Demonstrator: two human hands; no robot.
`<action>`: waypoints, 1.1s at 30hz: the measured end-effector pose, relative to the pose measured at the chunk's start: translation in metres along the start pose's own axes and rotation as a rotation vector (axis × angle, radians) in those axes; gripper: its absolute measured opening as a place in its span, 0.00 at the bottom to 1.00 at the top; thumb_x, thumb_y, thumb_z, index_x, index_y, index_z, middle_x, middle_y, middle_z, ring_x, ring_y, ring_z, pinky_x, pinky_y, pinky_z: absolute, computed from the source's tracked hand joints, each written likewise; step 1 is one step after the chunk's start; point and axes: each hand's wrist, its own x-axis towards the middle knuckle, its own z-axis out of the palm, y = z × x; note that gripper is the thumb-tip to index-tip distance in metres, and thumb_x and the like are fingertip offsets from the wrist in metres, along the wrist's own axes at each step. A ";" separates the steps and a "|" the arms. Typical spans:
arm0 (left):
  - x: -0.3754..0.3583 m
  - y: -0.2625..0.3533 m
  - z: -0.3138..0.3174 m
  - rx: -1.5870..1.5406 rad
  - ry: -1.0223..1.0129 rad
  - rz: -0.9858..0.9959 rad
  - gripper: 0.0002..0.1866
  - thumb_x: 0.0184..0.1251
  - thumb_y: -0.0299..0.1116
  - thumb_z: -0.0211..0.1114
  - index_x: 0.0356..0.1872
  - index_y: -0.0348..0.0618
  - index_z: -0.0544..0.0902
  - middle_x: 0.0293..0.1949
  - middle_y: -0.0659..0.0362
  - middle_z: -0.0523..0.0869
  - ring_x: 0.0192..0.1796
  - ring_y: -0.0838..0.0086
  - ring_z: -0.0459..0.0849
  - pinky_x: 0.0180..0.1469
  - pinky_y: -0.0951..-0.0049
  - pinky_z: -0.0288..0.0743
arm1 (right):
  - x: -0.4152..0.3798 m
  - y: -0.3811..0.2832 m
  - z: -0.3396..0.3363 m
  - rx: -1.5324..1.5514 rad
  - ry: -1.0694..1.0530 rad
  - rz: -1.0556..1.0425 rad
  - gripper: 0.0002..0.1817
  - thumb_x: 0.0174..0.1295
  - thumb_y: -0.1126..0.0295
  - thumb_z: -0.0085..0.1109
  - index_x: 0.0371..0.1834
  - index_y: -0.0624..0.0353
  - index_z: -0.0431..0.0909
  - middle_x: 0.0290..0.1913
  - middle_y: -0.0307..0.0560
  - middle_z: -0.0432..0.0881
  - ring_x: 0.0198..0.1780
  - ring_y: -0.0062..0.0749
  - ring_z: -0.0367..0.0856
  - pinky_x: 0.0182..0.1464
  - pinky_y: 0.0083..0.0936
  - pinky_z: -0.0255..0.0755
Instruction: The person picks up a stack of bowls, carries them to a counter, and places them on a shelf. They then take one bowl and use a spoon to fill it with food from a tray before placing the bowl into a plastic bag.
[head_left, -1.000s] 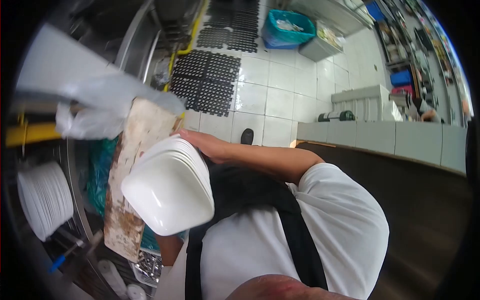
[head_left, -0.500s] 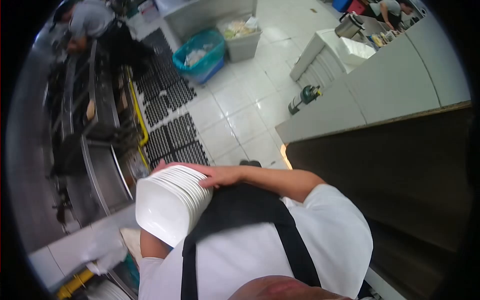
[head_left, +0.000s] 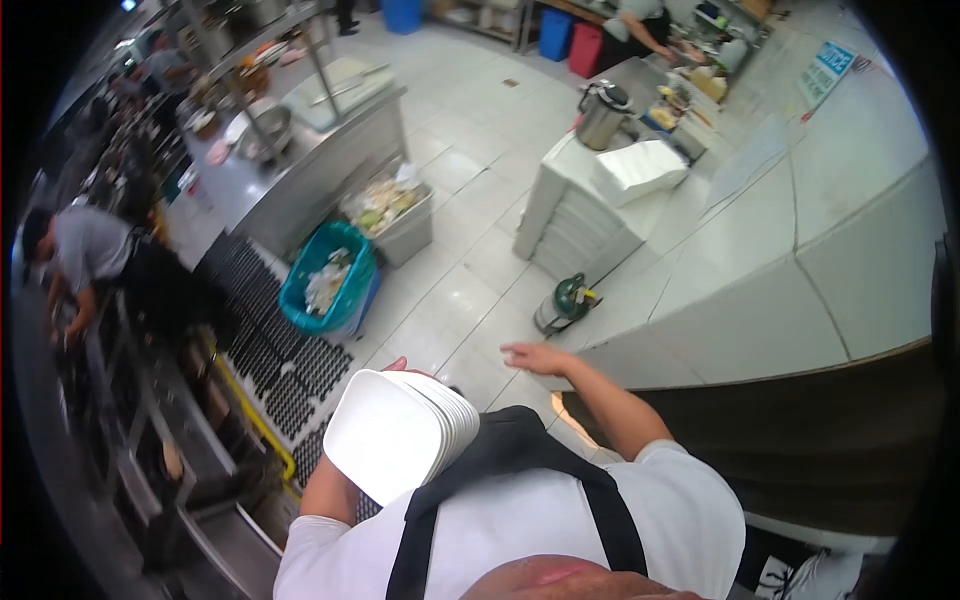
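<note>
A stack of white square plates [head_left: 395,432] rests against my chest, over my black apron and white shirt. My left arm comes up under it from the left, and my left hand [head_left: 400,366] shows only as fingertips curled over the stack's far edge. My right hand [head_left: 538,357] is off the stack. It reaches forward over the tiled floor with fingers spread, holding nothing.
Ahead stand a teal bin [head_left: 328,278], a grey tub of scraps [head_left: 395,215], a green gas cylinder [head_left: 562,303] and stacked white boxes [head_left: 580,215]. Black floor mats [head_left: 275,365] line the steel counters on the left, where a person [head_left: 95,250] bends. A tiled half wall [head_left: 800,300] is on the right.
My right hand has lifted off the plate stack and swung forward. My view has turned from the counter to the open kitchen floor, with the stack still carried on my left arm.
</note>
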 end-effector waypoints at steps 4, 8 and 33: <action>0.077 0.067 0.028 0.090 -0.129 -0.148 0.24 0.77 0.47 0.47 0.57 0.35 0.77 0.52 0.49 0.84 0.50 0.58 0.86 0.53 0.57 0.81 | -0.038 0.094 0.023 0.240 0.086 0.378 0.31 0.65 0.43 0.56 0.67 0.49 0.73 0.45 0.41 0.80 0.41 0.29 0.77 0.41 0.31 0.75; 0.158 0.133 0.046 0.164 -0.190 -0.267 0.24 0.77 0.47 0.47 0.56 0.35 0.77 0.51 0.49 0.85 0.49 0.58 0.86 0.53 0.57 0.81 | -0.056 0.145 0.099 0.619 0.248 0.636 0.18 0.62 0.53 0.61 0.48 0.52 0.83 0.37 0.43 0.81 0.35 0.33 0.81 0.31 0.33 0.74; 0.520 0.536 0.095 0.183 -0.175 -0.254 0.25 0.78 0.47 0.46 0.53 0.33 0.80 0.48 0.49 0.86 0.46 0.58 0.87 0.51 0.58 0.82 | 0.374 0.059 -0.454 0.450 0.640 0.391 0.21 0.65 0.58 0.57 0.55 0.60 0.80 0.45 0.47 0.85 0.40 0.35 0.83 0.42 0.31 0.78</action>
